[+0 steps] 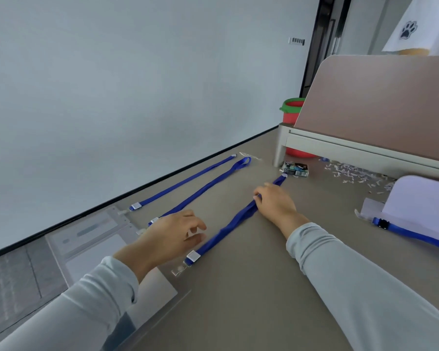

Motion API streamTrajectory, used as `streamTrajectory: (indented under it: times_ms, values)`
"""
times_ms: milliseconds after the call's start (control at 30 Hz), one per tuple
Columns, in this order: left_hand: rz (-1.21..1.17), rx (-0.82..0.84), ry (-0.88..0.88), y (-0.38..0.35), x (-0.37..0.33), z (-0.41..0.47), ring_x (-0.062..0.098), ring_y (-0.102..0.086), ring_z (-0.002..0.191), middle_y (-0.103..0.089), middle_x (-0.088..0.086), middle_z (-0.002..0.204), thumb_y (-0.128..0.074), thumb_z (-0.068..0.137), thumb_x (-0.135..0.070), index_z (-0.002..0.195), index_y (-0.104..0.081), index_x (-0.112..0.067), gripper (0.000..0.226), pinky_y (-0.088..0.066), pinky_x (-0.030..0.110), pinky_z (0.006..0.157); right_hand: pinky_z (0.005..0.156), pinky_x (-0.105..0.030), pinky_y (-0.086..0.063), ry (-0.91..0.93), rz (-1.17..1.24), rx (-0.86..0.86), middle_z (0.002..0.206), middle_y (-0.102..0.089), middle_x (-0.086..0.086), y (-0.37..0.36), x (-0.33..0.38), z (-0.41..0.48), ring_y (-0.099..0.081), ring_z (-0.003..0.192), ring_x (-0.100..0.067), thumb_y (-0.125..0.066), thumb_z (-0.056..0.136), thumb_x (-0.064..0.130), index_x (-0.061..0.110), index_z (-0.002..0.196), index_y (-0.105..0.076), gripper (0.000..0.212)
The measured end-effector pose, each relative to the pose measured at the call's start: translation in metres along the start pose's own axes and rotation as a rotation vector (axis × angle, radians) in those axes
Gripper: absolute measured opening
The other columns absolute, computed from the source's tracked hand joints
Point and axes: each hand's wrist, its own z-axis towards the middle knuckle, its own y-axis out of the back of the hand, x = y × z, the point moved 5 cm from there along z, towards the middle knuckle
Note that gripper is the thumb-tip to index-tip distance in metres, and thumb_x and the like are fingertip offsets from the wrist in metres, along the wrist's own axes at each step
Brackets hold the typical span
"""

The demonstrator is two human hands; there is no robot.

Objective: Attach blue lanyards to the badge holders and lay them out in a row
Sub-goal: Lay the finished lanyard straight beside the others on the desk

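A pale wall (112, 97) fills the far left, and the grey-brown surface (238, 300) runs along it from near to far. At the far right a pinkish partition (378, 97) stands on a pale frame, with a red bucket (292, 115) with a green rim behind its left end.

Both arms wear light grey sleeves. At the near left, several clear badge holders (91, 244) lie overlapping on the surface. Three blue lanyards stretch away from them side by side: the far lanyard (185, 183) next to the wall, the middle lanyard (208, 186) beside it, and the near lanyard (228, 229), whose clear clip meets the nearest holder (160, 292).

The right hand (274, 201) lies on the near lanyard close to its far end, fingers bent down onto the strap. I cannot tell whether it pinches or only presses. The left hand (170, 236) hovers just left of that strap's near end, fingers loosely curled and holding nothing.

At the right edge, a fourth lanyard (416, 235) with a black buckle lies by another clear holder (370, 209). Paper scraps (352, 173) are scattered under the partition, and a small printed packet (295, 169) sits by its leg.
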Motion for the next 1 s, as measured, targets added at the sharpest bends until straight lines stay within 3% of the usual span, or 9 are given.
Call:
streamTrajectory:
  times_ms: [200, 467, 700, 867, 1000]
  values:
    - [-0.003, 0.019, -0.040, -0.007, -0.007, -0.030, 0.002, -0.043, 0.098, -0.048, -0.010, 0.118, -0.045, 0.093, -0.037, 0.123, -0.052, -0.028, 0.032, -0.038, 0.017, 0.088, 0.087, -0.037, -0.046, 0.045, -0.065, 0.157, 0.126, -0.047, -0.006, -0.005, 0.013, -0.021, -0.047, 0.116, -0.027, -0.034, 0.092, 0.001, 0.025, 0.133, -0.048, 0.049]
    - [-0.072, -0.052, -0.063, -0.010, -0.004, -0.048, 0.003, -0.049, 0.095, -0.049, -0.010, 0.112, -0.049, 0.092, -0.034, 0.119, -0.057, -0.030, 0.028, -0.043, 0.017, 0.085, 0.087, -0.042, -0.048, 0.071, -0.181, 0.152, 0.114, -0.061, -0.012, 0.000, 0.017, -0.028, -0.055, 0.105, -0.033, -0.040, 0.094, 0.011, 0.012, 0.111, -0.065, 0.030]
    - [-0.056, -0.063, -0.075, -0.013, -0.003, -0.046, 0.002, -0.046, 0.093, -0.048, -0.008, 0.115, -0.047, 0.093, -0.033, 0.125, -0.053, -0.032, 0.033, -0.031, 0.001, 0.072, 0.082, -0.040, -0.048, 0.164, -0.231, 0.057, 0.108, -0.059, -0.005, -0.001, 0.023, -0.029, -0.050, 0.106, -0.025, -0.041, 0.094, 0.014, 0.013, 0.107, -0.064, 0.027]
    - [-0.084, -0.085, -0.076, -0.013, -0.001, -0.047, 0.003, -0.046, 0.096, -0.050, -0.005, 0.115, -0.048, 0.093, -0.032, 0.124, -0.055, -0.031, 0.032, -0.041, 0.014, 0.084, 0.077, -0.040, -0.050, 0.200, -0.215, 0.035, 0.109, -0.058, -0.007, -0.004, 0.028, -0.027, -0.055, 0.099, -0.027, -0.039, 0.092, 0.009, 0.013, 0.110, -0.058, 0.027]
    - [-0.106, -0.100, -0.078, -0.013, -0.001, -0.047, 0.004, -0.048, 0.094, -0.051, -0.004, 0.114, -0.050, 0.092, -0.030, 0.123, -0.056, -0.030, 0.031, -0.044, 0.017, 0.084, 0.085, -0.040, -0.049, 0.261, -0.254, 0.108, 0.118, -0.057, -0.003, -0.006, 0.033, -0.025, -0.052, 0.110, -0.027, -0.038, 0.093, 0.007, 0.021, 0.120, -0.059, 0.037]
